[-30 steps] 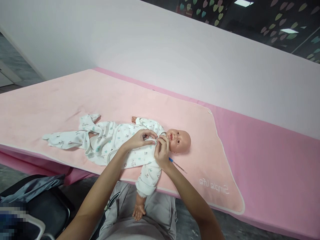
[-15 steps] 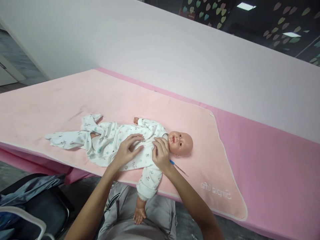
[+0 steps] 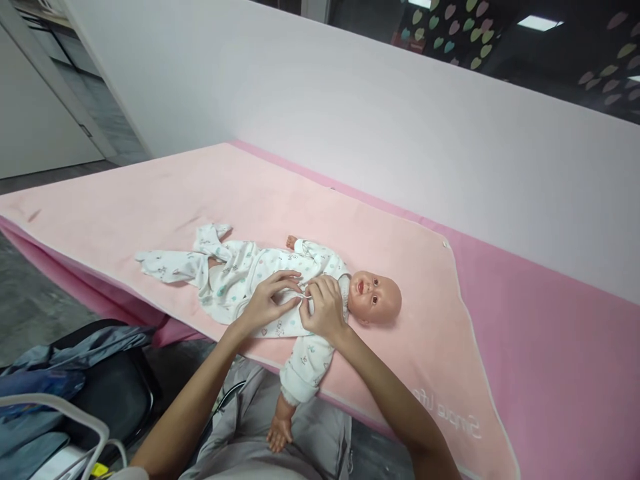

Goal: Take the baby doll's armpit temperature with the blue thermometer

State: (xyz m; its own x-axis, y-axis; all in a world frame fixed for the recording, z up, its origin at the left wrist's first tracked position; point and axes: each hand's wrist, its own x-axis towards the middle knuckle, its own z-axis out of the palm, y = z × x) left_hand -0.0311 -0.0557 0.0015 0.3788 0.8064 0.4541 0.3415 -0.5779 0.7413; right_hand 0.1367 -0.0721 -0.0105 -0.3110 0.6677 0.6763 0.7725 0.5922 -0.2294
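A baby doll [image 3: 376, 298] lies on its back, head to the right, in a white patterned romper [image 3: 240, 273]. Its near arm hangs over the front edge of the table, while the far arm rests on the mat. Over the doll's chest, my left hand [image 3: 267, 303] curves with thumb and fingertips closing on a thin white tie [image 3: 303, 296] of the romper. My right hand [image 3: 326, 308] pinches at the same spot, close to the left fingertips; its fingers partly hide what it grips.
A peach mat [image 3: 400, 240] with lettering covers much of the pink table [image 3: 550, 347]. Behind it rises a white partition [image 3: 400, 127] below a dark window [image 3: 500, 53] with heart stickers. At lower left stands a black chair [image 3: 120, 393] with clothing on it.
Both hands have come closer together at the chest, and a thin white tie now shows between their fingertips. The view has shifted left, and the blue-tipped stick beside the doll is hidden.
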